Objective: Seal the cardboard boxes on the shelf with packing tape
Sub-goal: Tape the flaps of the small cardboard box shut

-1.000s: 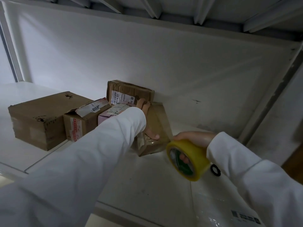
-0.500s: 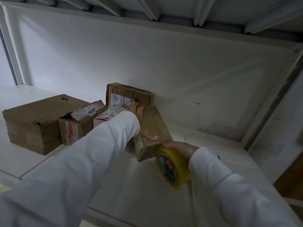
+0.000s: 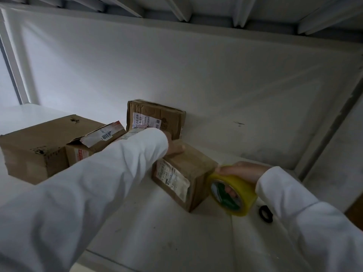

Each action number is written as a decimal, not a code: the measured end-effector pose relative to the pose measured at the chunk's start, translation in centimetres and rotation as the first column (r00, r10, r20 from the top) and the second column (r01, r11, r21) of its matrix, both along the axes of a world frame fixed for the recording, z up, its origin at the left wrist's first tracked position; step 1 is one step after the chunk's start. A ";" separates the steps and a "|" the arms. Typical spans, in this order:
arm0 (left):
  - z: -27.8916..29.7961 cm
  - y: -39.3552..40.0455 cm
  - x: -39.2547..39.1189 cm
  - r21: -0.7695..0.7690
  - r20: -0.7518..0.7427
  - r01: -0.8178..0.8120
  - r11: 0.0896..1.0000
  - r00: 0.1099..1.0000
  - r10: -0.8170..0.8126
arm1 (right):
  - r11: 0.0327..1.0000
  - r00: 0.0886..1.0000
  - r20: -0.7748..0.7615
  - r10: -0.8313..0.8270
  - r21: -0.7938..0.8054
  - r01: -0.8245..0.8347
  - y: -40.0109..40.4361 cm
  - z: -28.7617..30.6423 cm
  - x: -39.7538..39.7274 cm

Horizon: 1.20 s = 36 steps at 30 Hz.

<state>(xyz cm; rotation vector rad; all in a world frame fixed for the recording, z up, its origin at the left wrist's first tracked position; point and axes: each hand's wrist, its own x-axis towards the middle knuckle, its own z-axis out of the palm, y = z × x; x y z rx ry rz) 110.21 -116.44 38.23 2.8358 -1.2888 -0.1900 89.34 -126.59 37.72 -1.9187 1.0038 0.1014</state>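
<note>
A small cardboard box (image 3: 193,166) with a white label on its near face lies on the white shelf (image 3: 167,232). My left hand (image 3: 175,147) rests on its far top edge, mostly hidden by my white sleeve. My right hand (image 3: 241,172) grips a yellow roll of packing tape (image 3: 232,194) held against the box's right corner, fingers through the core. Behind stand another labelled box (image 3: 157,115), a big plain box (image 3: 37,146) at left, and a torn-flap box (image 3: 92,143) beside it.
The shelf's white back wall (image 3: 196,75) rises close behind the boxes, and the shelf above (image 3: 176,8) hangs overhead. A small black ring (image 3: 265,213) lies on the shelf under my right wrist. A post (image 3: 330,124) closes the right side.
The small box has been turned and pulled toward me, so its labelled face now shows. My right hand with the tape roll stays at its right corner. My left hand shifted onto the far top edge.
</note>
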 end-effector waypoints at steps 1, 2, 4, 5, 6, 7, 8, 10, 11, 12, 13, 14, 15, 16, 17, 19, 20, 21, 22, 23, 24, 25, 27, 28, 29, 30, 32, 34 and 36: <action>0.5 -0.7 -1.0 0.021 0.138 -0.008 1.000 0.990 0.005 | 1.000 1.000 -0.019 -0.002 -0.022 0.001 -0.1 -0.3 0.1; 0.8 -1.3 -2.0 0.010 0.234 0.006 1.000 0.972 -0.008 | 1.000 1.000 -0.028 -0.007 -0.022 0.006 -0.2 -0.7 0.3; 0.3 -2.6 -3.8 -0.048 0.306 0.138 0.989 0.945 -0.117 | 1.000 0.999 -0.022 -0.024 -0.016 0.024 -0.4 -1.2 0.5; -0.4 -3.2 -4.0 -0.051 0.264 0.226 0.973 0.942 -0.206 | 0.999 0.999 -0.013 -0.034 -0.024 0.034 -0.7 -1.4 0.5; -1.1 -3.7 -4.0 -0.058 0.162 0.295 0.954 0.945 -0.283 | 0.998 0.999 -0.009 -0.041 -0.043 0.040 -1.0 -1.6 0.6; -1.7 -4.0 -3.8 -0.057 0.041 0.330 0.942 0.944 -0.328 | 0.997 0.999 -0.010 -0.036 -0.070 0.035 -1.2 -1.8 0.6; -2.2 -4.2 -3.6 -0.052 -0.044 0.333 0.941 0.941 -0.335 | 0.994 1.000 -0.013 -0.021 -0.106 0.019 -1.4 -1.9 0.5; -2.6 -4.8 -3.2 -0.035 -0.084 0.295 0.955 0.951 -0.297 | 0.981 1.000 -0.001 -0.010 -0.195 0.009 -2.0 -1.9 0.4; -2.7 -5.0 -3.3 -0.020 -0.077 0.279 0.960 0.957 -0.280 | 0.969 0.999 0.022 -0.027 -0.245 0.032 -2.4 -1.8 0.4; -2.7 -5.1 -3.5 -0.005 -0.063 0.269 0.963 0.961 -0.269 | 0.955 0.996 0.063 -0.061 -0.286 0.077 -2.9 -1.7 0.5; -2.8 -5.1 -3.6 0.005 -0.043 0.262 0.965 0.964 -0.262 | 0.941 0.989 0.111 -0.097 -0.315 0.128 -3.4 -1.5 0.5; -2.8 -5.0 -3.7 -0.003 -0.026 0.257 0.967 0.966 -0.256 | 0.927 0.982 0.146 -0.119 -0.337 0.163 -3.8 -1.3 0.6; -2.9 -4.9 -3.7 -0.019 -0.017 0.250 0.968 0.968 -0.251 | 0.915 0.979 0.158 -0.129 -0.361 0.179 -4.3 -1.1 0.8; -3.1 -4.7 -3.7 -0.039 -0.015 0.243 0.969 0.970 -0.244 | 0.903 0.979 0.156 -0.131 -0.390 0.183 -4.5 -1.0 1.0; -3.3 -4.6 -3.7 -0.054 -0.013 0.234 0.971 0.972 -0.235 | 0.890 0.980 0.152 -0.127 -0.418 0.181 -4.6 -1.2 1.2; -3.6 -4.5 -3.6 -0.067 0.000 0.202 0.977 0.979 -0.202 | 0.881 0.981 0.144 -0.132 -0.436 0.183 -4.6 -2.0 1.5; -3.7 -4.5 -3.6 -0.071 0.008 0.180 0.981 0.984 -0.180 | 0.883 0.982 0.133 -0.133 -0.435 0.178 -4.5 -2.5 1.6; -3.8 -4.5 -3.6 -0.076 0.016 0.159 0.984 0.987 -0.158 | 0.882 0.986 0.109 -0.126 -0.442 0.161 -4.5 -3.0 1.6; -3.9 -4.4 -3.7 -0.079 0.025 0.145 0.986 0.989 -0.144 | 0.881 0.990 0.084 -0.116 -0.451 0.141 -4.5 -3.5 1.6; -4.0 -4.3 -3.8 -0.084 0.034 0.132 0.988 0.991 -0.130 | 0.879 0.992 0.068 -0.109 -0.460 0.128 -4.6 -3.7 1.6; -4.1 -4.1 -3.9 -0.092 0.040 0.118 0.989 0.993 -0.114 | 0.875 0.993 0.058 -0.102 -0.470 0.118 -4.7 -3.7 1.6; -4.2 -4.0 -4.0 -0.102 0.044 0.103 0.989 0.994 -0.099 | 0.871 0.994 0.057 -0.096 -0.478 0.112 -4.8 -3.7 1.7; -4.3 -3.7 -4.2 -0.120 0.049 0.065 0.991 0.997 -0.060 | 0.864 0.993 0.069 -0.097 -0.489 0.118 -5.0 -3.8 1.8; -4.3 -3.5 -4.4 -0.127 0.052 0.047 0.991 0.998 -0.041 | 0.858 0.993 0.068 -0.096 -0.499 0.117 -5.1 -3.8 1.8; -4.4 -3.4 -4.5 -0.131 0.054 0.031 0.991 0.998 -0.024 | 0.850 0.992 0.069 -0.103 -0.512 0.124 -5.2 -3.9 1.8; -4.4 -3.3 -4.7 -0.133 0.055 0.018 0.991 0.998 -0.011 | 0.840 0.990 0.065 -0.124 -0.524 0.140 -5.4 -3.9 1.5; -4.4 -3.4 -4.8 -0.138 0.059 0.004 0.990 0.998 0.004 | 0.814 0.986 0.017 -0.166 -0.561 0.147 -6.2 -4.0 0.5; -4.4 -3.4 -4.7 -0.150 0.060 0.000 0.989 0.998 0.009 | 0.812 0.971 -0.089 -0.220 -0.569 0.132 -7.0 -4.0 -0.8; -4.4 -3.4 -4.7 -0.162 0.049 0.002 0.987 0.999 0.006 | 0.844 0.924 -0.262 -0.278 -0.525 0.105 -7.3 -3.9 -2.7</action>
